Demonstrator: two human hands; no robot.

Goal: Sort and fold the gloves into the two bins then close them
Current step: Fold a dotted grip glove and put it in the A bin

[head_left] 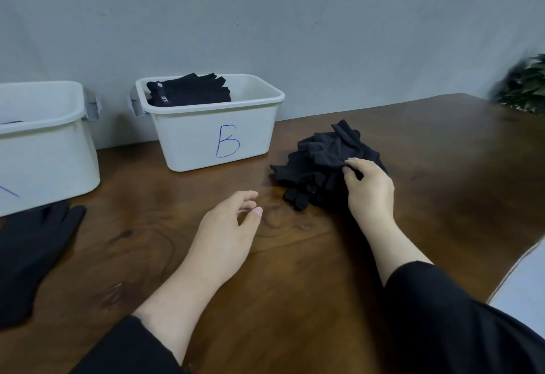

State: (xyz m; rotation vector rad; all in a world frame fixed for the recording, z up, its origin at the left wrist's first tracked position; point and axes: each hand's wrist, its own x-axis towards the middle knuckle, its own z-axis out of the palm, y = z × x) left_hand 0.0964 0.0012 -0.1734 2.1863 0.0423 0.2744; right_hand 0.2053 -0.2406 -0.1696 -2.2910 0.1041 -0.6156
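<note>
A heap of black gloves (321,164) lies on the wooden table (295,270), right of centre. My right hand (368,188) rests on the heap's right side, its fingers curled and pinching a fold of black fabric. My left hand (227,232) hovers over the bare table left of the heap, its fingers loosely curled and holding nothing. A white bin marked B (212,140) stands at the back with folded black gloves (188,90) stacked inside. A second white bin (44,152) stands at the far left. A flat black glove (32,255) lies in front of it.
A grey wall runs behind the bins. A green plant (525,87) sits at the far right behind the table. The table's right edge drops off near my right forearm. Grey clips hang on the bins' facing sides.
</note>
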